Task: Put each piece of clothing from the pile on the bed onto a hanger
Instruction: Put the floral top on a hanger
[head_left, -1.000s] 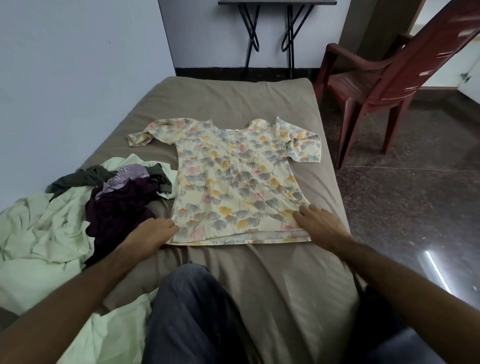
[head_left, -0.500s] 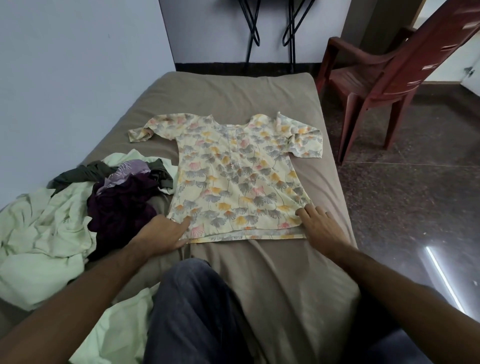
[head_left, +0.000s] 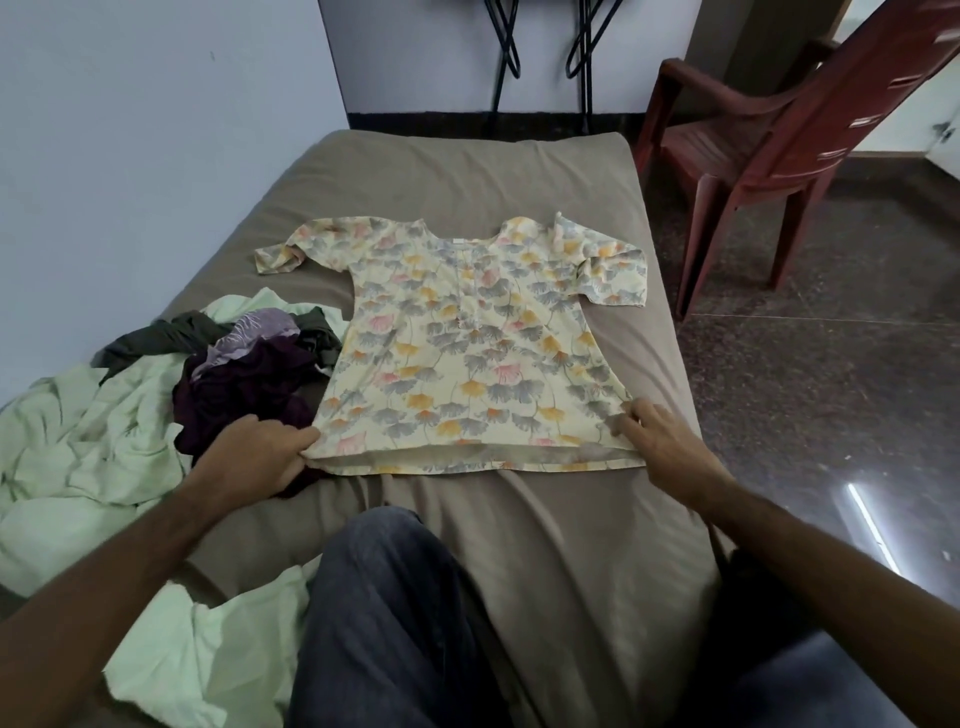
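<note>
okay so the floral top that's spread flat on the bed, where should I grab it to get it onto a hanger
Probably at the two shoulders beside the neckline, reaching over from the near side. The floral top lies flat, front up, neck opening toward the far end of the bed, where a hanger must enter. The left hand and right hand sit at the hem corners.
</note>
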